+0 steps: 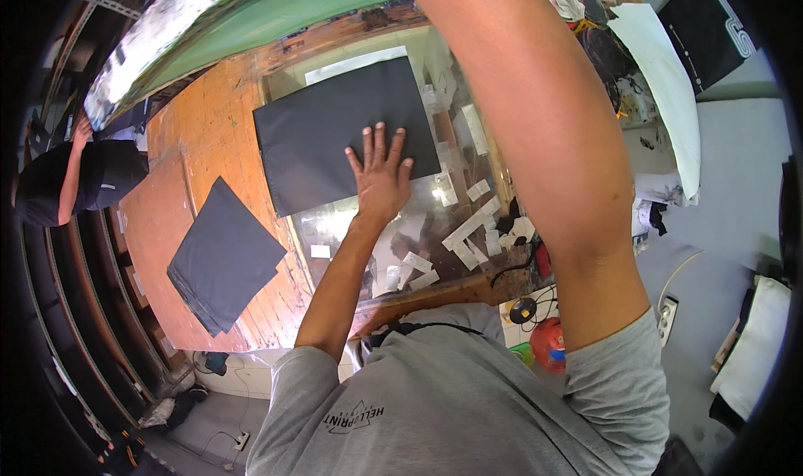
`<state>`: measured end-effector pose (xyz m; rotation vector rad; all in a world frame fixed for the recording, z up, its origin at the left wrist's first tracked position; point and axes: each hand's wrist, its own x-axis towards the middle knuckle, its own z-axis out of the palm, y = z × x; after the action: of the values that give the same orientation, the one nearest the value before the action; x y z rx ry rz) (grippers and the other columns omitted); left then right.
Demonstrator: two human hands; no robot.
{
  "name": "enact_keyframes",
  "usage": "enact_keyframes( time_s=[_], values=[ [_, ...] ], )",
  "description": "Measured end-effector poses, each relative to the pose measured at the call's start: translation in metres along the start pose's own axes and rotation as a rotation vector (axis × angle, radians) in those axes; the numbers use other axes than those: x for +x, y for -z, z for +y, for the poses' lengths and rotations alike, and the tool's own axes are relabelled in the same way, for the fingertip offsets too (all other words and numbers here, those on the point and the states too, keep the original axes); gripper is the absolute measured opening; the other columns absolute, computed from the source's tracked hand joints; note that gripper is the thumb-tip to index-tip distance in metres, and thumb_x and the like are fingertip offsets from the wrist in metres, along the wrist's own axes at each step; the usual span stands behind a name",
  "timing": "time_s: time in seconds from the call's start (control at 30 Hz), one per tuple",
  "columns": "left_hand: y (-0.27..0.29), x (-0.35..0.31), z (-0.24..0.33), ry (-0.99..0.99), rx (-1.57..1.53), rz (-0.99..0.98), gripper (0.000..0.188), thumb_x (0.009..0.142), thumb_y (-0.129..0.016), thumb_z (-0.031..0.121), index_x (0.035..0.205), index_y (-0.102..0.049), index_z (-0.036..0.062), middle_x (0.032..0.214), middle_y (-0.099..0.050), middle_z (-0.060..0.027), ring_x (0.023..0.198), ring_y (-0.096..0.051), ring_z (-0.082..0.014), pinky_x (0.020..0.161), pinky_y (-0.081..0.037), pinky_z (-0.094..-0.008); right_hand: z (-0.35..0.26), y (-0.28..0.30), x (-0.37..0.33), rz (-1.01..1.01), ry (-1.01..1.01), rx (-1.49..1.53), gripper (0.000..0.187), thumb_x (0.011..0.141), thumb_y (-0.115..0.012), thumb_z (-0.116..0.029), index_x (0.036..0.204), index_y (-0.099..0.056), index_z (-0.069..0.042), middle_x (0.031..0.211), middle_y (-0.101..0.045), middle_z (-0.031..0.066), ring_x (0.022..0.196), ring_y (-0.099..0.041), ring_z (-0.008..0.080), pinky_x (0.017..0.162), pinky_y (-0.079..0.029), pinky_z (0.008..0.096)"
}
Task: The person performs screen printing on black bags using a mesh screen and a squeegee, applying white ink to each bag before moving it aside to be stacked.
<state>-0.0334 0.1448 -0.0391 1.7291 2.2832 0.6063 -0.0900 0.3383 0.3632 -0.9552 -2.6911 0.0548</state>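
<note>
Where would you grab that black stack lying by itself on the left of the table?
Probably by the corner pointing toward the wearer, coming from the near side, thumb above and fingertips worked underneath. The black stack lies flat on the wooden table, with that corner toward its near edge; several layers show along the lower-left side, so pinch them all together.

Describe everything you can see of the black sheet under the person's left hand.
The black sheet is plain, matte and roughly rectangular; it looks like fabric, though the material is uncertain. It lies flat, slightly askew, mostly over a shiny panel, its left edge reaching the wooden tabletop. The left hand rests palm-down on its right part, fingers spread. A white strip shows beyond its far edge.
</note>
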Motion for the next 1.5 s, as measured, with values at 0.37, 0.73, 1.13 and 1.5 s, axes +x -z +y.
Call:
enact_keyframes(
  time_s=[0.37, 0.73, 1.13, 1.5],
  values=[
    [0.007, -0.052, -0.016, 0.064, 0.125, 0.015, 0.059, 0.101, -0.057, 0.035, 0.154, -0.046, 0.0135, 0.168, -0.026, -0.0170, 0.157, -0.014, -0.0411, 0.118, -0.001, -0.0740, 0.020, -0.012, -0.024, 0.216, 0.246, 0.249, 0.027, 0.083, -0.061, -0.004, 0.102, -0.075, 0.009, 0.104, -0.072, 0.0298, 0.096, -0.073, 0.0382, 0.087, -0.059, 0.0414],
    [0.004, -0.054, -0.013, 0.080, 0.195, 0.018, 0.057, 0.102, -0.051, 0.037, 0.154, -0.046, 0.0144, 0.168, -0.025, -0.0153, 0.157, -0.014, -0.0394, 0.118, 0.001, -0.0738, 0.019, -0.012, -0.036, 0.189, 0.263, 0.432, 0.030, 0.081, -0.060, -0.001, 0.105, -0.077, 0.002, 0.103, -0.073, 0.0274, 0.092, -0.073, 0.0378, 0.086, -0.058, 0.0433],
    [0.092, -0.088, 0.029, 0.258, -0.699, 0.369, 0.060, 0.103, -0.058, 0.027, 0.155, -0.040, 0.0041, 0.162, -0.035, -0.0186, 0.152, -0.029, -0.0399, 0.121, -0.017, -0.0625, 0.007, -0.095, -0.162, 0.372, 0.358, 0.492, 0.047, 0.078, -0.065, 0.003, 0.124, -0.068, -0.005, 0.111, -0.073, 0.0153, 0.099, -0.069, 0.0327, 0.084, -0.047, 0.0454],
    [0.060, -0.141, 0.018, 1.174, -1.985, 0.286, 0.057, 0.103, -0.059, 0.034, 0.142, -0.036, -0.0015, 0.140, -0.042, -0.0194, 0.131, -0.046, -0.0350, 0.107, -0.045, -0.0553, 0.088, -0.318, -0.144, 0.010, 0.207, 0.405, 0.047, 0.077, -0.063, 0.007, 0.119, -0.072, -0.011, 0.113, -0.075, 0.0095, 0.099, -0.068, 0.0311, 0.084, -0.046, 0.0486]
  ],
)
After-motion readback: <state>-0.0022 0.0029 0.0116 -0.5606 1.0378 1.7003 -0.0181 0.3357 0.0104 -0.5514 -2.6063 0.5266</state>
